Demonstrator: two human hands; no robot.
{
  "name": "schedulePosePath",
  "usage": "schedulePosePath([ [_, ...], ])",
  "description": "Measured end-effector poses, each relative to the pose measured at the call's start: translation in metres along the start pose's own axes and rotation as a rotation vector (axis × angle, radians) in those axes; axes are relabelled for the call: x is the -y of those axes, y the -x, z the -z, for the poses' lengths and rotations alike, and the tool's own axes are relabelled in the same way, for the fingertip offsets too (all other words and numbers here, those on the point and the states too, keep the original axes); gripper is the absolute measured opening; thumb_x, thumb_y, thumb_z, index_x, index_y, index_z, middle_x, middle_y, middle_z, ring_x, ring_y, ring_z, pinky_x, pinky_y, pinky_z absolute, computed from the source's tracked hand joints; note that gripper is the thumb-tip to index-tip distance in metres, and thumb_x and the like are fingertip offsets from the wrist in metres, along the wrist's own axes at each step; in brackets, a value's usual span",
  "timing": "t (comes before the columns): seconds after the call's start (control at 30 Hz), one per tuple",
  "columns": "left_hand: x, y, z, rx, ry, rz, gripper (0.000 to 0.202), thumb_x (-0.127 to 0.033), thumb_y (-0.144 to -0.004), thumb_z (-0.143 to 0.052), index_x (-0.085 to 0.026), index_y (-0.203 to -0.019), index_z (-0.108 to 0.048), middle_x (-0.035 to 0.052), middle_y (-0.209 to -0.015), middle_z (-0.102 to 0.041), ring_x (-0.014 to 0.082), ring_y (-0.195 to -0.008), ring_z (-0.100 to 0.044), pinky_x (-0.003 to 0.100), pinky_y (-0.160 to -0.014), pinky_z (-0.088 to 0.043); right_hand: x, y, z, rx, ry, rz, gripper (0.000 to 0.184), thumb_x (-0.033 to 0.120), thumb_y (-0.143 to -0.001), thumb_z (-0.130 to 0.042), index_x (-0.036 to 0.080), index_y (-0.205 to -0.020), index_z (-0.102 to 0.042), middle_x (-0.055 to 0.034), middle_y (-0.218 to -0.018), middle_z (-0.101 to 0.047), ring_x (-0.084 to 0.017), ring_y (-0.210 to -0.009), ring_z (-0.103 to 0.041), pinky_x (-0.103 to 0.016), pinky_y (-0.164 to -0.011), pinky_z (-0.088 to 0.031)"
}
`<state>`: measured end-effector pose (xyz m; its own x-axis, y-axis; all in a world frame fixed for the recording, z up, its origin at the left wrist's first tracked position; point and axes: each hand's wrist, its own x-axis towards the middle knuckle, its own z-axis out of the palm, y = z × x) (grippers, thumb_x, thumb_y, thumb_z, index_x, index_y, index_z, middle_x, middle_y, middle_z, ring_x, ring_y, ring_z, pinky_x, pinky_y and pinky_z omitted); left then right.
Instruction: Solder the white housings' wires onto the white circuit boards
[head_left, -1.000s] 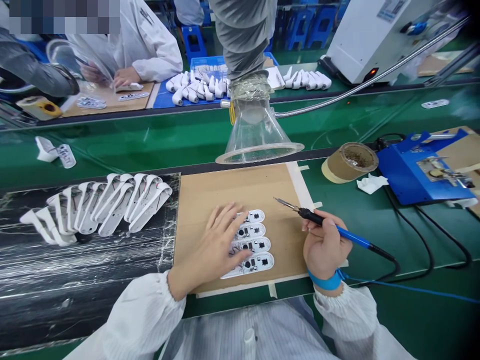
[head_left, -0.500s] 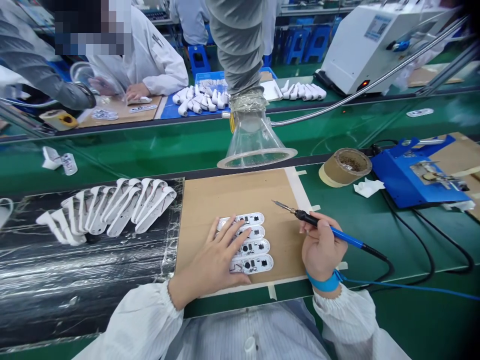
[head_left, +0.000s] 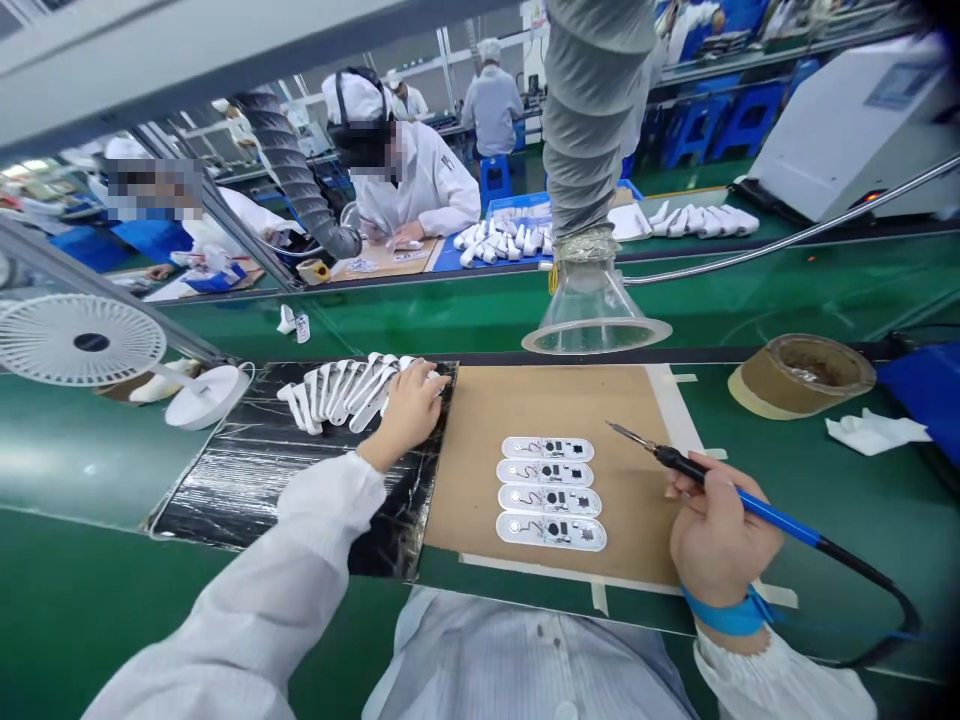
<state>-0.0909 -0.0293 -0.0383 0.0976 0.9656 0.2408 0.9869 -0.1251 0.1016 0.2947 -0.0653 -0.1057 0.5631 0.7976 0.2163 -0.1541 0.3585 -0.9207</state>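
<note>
Four-cornered brown board (head_left: 480, 400) carries several white oval plastic covers (head_left: 551, 531) with small circuit boards and thin wires, lined up one above another. My right hand (head_left: 724, 530) is closed around a soldering iron (head_left: 686, 463), its tip pointing left, above the board and apart from the covers. Over on the left, my left hand (head_left: 409, 410) lies palm down at the right end of a row of white curved plastic housings (head_left: 330, 390). Its fingers look stretched over the last housings and partly hide them; a firm grip does not show.
A clear fume-extraction hood (head_left: 596, 318) hangs behind the board. To the right stand a tape roll (head_left: 802, 375), crumpled tissue (head_left: 874, 430) and a blue device (head_left: 926, 385). A white fan (head_left: 206, 395) is at left. Across the barrier, a co-worker (head_left: 416, 180) sits near piled white parts.
My left hand has left the oval covers and moved left to the row of housings. My right hand still holds the soldering iron. The view has swung left.
</note>
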Motion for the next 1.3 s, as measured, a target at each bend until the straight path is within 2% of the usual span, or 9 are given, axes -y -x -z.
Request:
schedulePosePath([
  [0.13,0.023,-0.024,0.007,0.101,-0.018,-0.128,0.035,-0.011,-0.091,-0.053,-0.023,-0.108,-0.082,0.0157,-0.142,-0.069,0.037,-0.152,-0.051,0.064,-0.124,-0.041,-0.004,0.0,0.003,0.016,0.003,0.018,0.019,0.033,-0.092,-0.074,0.016,-0.095,-0.082,-0.002,-0.072,-0.073,-0.018,-0.062,-0.068,-0.033,-0.059,-0.052],
  [0.3,0.026,-0.046,0.022,0.149,0.002,-0.224,0.025,-0.015,-0.09,-0.059,-0.024,-0.076,-0.077,0.0111,-0.127,-0.079,0.036,-0.145,-0.059,0.065,-0.127,-0.036,-0.01,0.0,0.004,0.023,0.05,0.038,0.023,0.038,-0.095,-0.073,0.016,-0.097,-0.08,-0.0011,-0.071,-0.072,-0.017,-0.062,-0.066,-0.032,-0.061,-0.052],
  [0.47,0.012,-0.058,0.037,0.038,0.071,-0.22,0.026,-0.023,-0.101,-0.052,-0.022,-0.094,-0.077,0.0128,-0.123,-0.08,0.0339,-0.134,-0.067,0.058,-0.122,-0.044,-0.011,-0.001,0.002,-0.001,0.056,0.031,0.028,0.042,-0.097,-0.072,0.015,-0.099,-0.079,-0.0009,-0.072,-0.071,-0.015,-0.06,-0.063,-0.032,-0.06,-0.051],
  [0.57,-0.006,-0.052,0.024,-0.028,0.097,-0.172,0.028,-0.029,-0.107,-0.046,-0.02,-0.105,-0.073,0.0149,-0.119,-0.078,0.0319,-0.116,-0.073,0.05,-0.106,-0.056,-0.01,-0.001,0.001,-0.011,0.055,0.044,0.028,0.042,-0.098,-0.071,0.015,-0.102,-0.078,-0.0007,-0.073,-0.071,-0.015,-0.06,-0.063,-0.032,-0.06,-0.051],
  [0.7,-0.032,-0.036,-0.016,0.002,0.124,-0.149,0.023,-0.025,-0.107,-0.047,-0.022,-0.101,-0.069,0.0099,-0.106,-0.076,0.0251,-0.096,-0.073,0.037,-0.087,-0.059,-0.009,0.0,0.001,-0.024,0.053,0.048,0.027,0.041,-0.099,-0.071,0.015,-0.102,-0.078,-0.0006,-0.073,-0.071,-0.015,-0.061,-0.063,-0.031,-0.059,-0.051],
  [0.83,-0.044,-0.029,-0.045,0.053,0.172,-0.134,0.023,-0.019,-0.107,-0.046,-0.021,-0.11,-0.069,0.0105,-0.114,-0.075,0.0254,-0.102,-0.073,0.037,-0.088,-0.059,-0.009,0.001,0.001,-0.03,0.069,0.054,0.028,0.043,-0.099,-0.071,0.016,-0.102,-0.078,-0.001,-0.074,-0.071,-0.016,-0.064,-0.064,-0.032,-0.061,-0.052],
  [1.0,-0.046,-0.038,-0.05,0.095,0.268,-0.165,0.034,-0.013,-0.101,-0.051,-0.025,-0.121,-0.075,0.0092,-0.124,-0.074,0.0283,-0.113,-0.072,0.041,-0.098,-0.058,-0.009,0.002,0.001,-0.003,0.111,0.053,0.027,0.043,-0.1,-0.07,0.018,-0.103,-0.078,-0.0021,-0.077,-0.071,-0.017,-0.066,-0.065,-0.034,-0.063,-0.053],
  [1.13,-0.044,-0.047,-0.053,0.083,0.363,-0.158,0.023,-0.019,-0.102,-0.056,-0.024,-0.107,-0.077,0.0092,-0.116,-0.075,0.0284,-0.107,-0.072,0.042,-0.095,-0.058,-0.01,0.002,0.003,0.012,0.136,0.032,0.026,0.043,-0.101,-0.07,0.019,-0.105,-0.079,-0.0015,-0.075,-0.071,-0.017,-0.065,-0.064,-0.034,-0.064,-0.053],
  [1.3,-0.046,-0.051,-0.056,0.095,0.547,-0.131,0.018,-0.022,-0.104,-0.054,-0.022,-0.096,-0.07,0.0069,-0.106,-0.075,0.0252,-0.102,-0.071,0.04,-0.094,-0.056,-0.005,0.003,0.0,0.101,0.193,-0.047,0.031,0.046,-0.103,-0.069,0.021,-0.117,-0.079,-0.0042,-0.088,-0.076,-0.018,-0.072,-0.068,-0.037,-0.072,-0.057],
])
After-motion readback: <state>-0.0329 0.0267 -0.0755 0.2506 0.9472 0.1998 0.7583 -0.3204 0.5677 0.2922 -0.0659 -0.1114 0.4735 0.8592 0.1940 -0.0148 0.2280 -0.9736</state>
